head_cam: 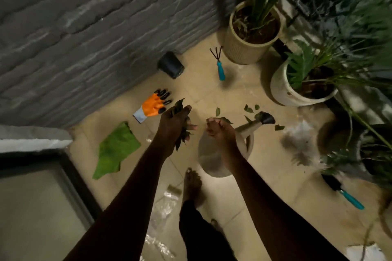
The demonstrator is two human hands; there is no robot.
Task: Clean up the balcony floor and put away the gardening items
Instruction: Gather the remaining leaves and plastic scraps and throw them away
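Observation:
My left hand [175, 124] grips a bunch of dark green leaves [182, 139] above the tiled floor. To its right, my right hand [220, 129] has its fingers curled around a few more leaves [226, 120]. Loose leaves [248, 109] lie on the floor beyond my hands. Under my right wrist stands a beige watering can [212, 154], its black spout head [267, 118] pointing right. An orange glove [153, 105] with black claw tips lies by the wall. A small rake [219, 63] with a teal handle lies further back.
A green cloth [115, 150] lies at the left. A black pot [170, 65] sits against the grey brick wall. Potted plants [252, 34] [301, 82] line the right side. A teal-handled tool [347, 197] lies bottom right. Clear plastic [161, 214] lies beside my bare foot [192, 186].

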